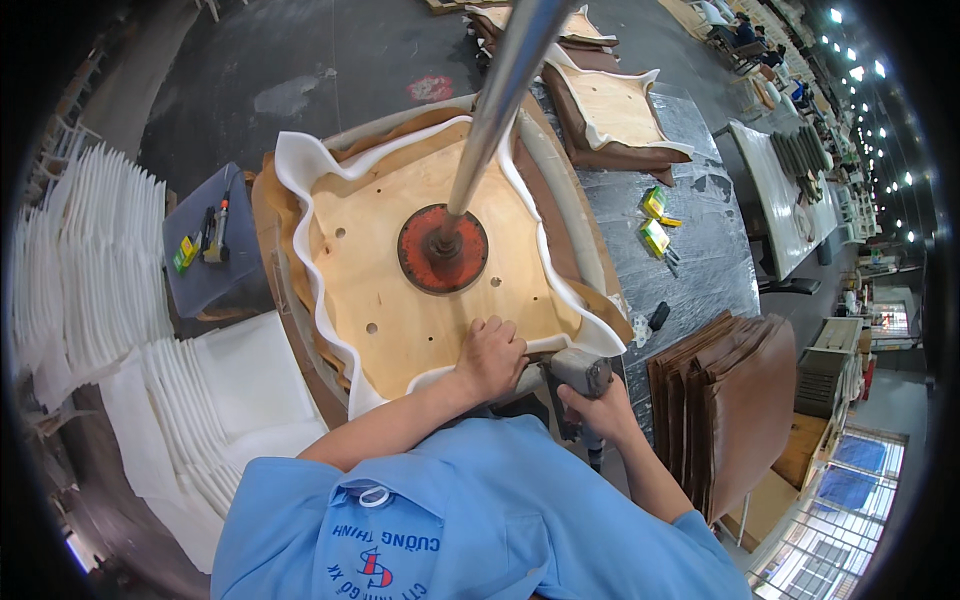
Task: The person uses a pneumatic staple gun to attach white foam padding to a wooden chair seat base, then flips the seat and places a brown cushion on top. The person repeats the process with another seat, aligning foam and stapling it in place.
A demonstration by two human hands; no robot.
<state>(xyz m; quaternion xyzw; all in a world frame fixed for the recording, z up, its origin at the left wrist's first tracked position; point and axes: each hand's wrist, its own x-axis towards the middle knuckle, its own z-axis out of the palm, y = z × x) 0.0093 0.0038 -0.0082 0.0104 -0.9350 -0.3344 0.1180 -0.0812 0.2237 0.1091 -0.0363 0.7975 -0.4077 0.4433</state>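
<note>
Upholstery workshop, stacked brown covers point(735, 410), padding sheets point(90, 260)

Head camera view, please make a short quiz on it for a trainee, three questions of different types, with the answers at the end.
1. Which of the person's hands holds the grey tool?
2. What colour is the wavy padding around the wooden board?
A) red
B) white
C) green
3. True or false: a red disc sits at the lower end of the metal pole, over the board.

Key:
1. The right hand.
2. B, white.
3. True.
</note>
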